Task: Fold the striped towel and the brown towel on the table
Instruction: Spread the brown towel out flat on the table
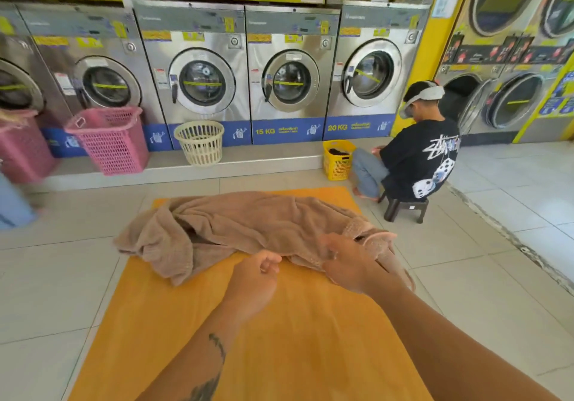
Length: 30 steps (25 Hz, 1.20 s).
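The brown towel (245, 226) lies crumpled across the far half of an orange mat (279, 338) spread on the tiled floor. My right hand (348, 264) grips the towel's near right edge, where the cloth bunches and hangs off the mat's right side. My left hand (257, 276) hovers just left of it at the towel's near edge, fingers curled; whether it pinches the cloth is unclear. No striped towel is in view.
A person sits on a low dark stool (403, 208) at the mat's far right corner, beside a yellow basket (338, 160). A cream basket (200, 141) and pink baskets (108, 139) stand before a row of washing machines (202, 71).
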Each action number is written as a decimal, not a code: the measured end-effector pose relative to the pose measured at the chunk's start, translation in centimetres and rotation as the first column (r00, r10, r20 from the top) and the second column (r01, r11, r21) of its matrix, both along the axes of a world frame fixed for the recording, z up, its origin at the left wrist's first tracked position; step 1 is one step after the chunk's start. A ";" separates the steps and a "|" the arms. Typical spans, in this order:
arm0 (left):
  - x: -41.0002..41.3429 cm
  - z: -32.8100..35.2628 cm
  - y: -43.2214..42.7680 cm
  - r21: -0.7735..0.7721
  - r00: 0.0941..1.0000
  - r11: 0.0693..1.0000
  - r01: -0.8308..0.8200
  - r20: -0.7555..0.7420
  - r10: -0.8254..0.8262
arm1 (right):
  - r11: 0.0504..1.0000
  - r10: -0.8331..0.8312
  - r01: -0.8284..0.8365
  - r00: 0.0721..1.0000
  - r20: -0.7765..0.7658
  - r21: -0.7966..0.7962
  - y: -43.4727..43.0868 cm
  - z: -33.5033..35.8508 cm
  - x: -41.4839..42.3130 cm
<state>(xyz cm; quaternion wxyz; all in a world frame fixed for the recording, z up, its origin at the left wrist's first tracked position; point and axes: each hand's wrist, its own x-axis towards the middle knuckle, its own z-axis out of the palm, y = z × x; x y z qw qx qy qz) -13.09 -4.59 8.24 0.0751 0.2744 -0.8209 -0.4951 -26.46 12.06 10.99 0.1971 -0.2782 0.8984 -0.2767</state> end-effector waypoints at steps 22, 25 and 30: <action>1.6 -10.1 -16.5 -0.639 0.856 0.730 0.242 0.495 0.149 | 0.979 0.126 -0.112 0.989 -0.078 0.170 -13.9 -8.6 -5.5; 6.0 -9.8 -17.9 -0.707 0.966 0.700 0.100 0.236 0.100 | 0.937 0.116 -0.091 0.992 -0.056 0.338 -13.9 -5.9 -3.6; 12.9 -9.1 -19.4 -0.783 0.987 0.616 0.091 -0.011 -0.161 | 0.871 0.374 -0.306 0.921 -0.113 0.385 -19.0 -5.2 8.9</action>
